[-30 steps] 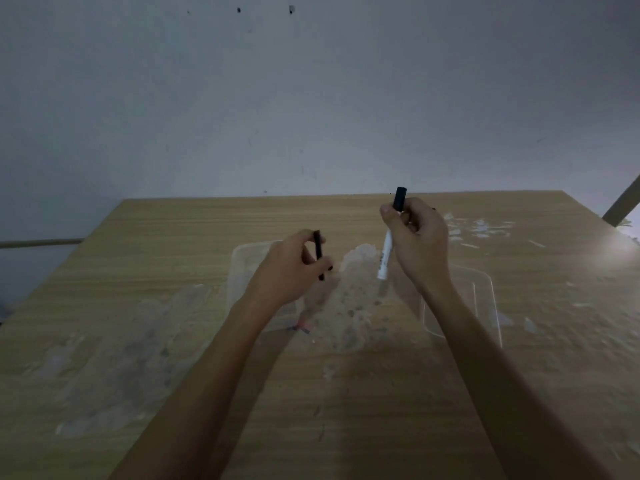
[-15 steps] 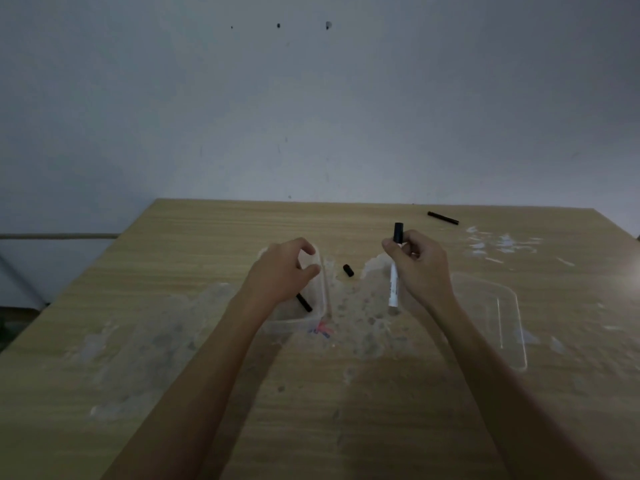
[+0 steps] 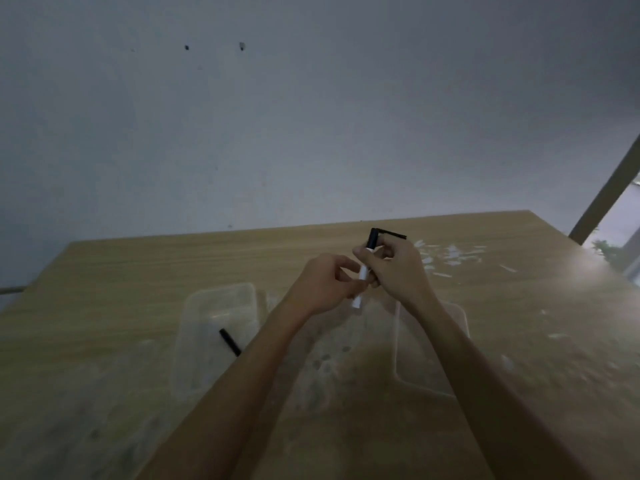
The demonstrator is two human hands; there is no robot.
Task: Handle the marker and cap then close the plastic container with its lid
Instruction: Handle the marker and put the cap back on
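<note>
- Right hand [image 3: 398,271] pinches marker [image 3: 363,277] mid-barrel, black cap end up, above wooden table [image 3: 519,306].
- Left hand [image 3: 323,284] curls fingers by lower barrel; whether it grips, can't tell.
- Clear container [image 3: 194,341] near-left w/ a black stick [image 3: 229,341] inside; lid [image 3: 460,327] right.
- Tip: steady barrel w/ both hands, press cap straight on, then seat lid corners evenly.

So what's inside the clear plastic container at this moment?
One slim black stick-like piece lies on the floor of the container. Its near end disappears under the left forearm, which also covers the container's right side, so anything else there is hidden.
</note>
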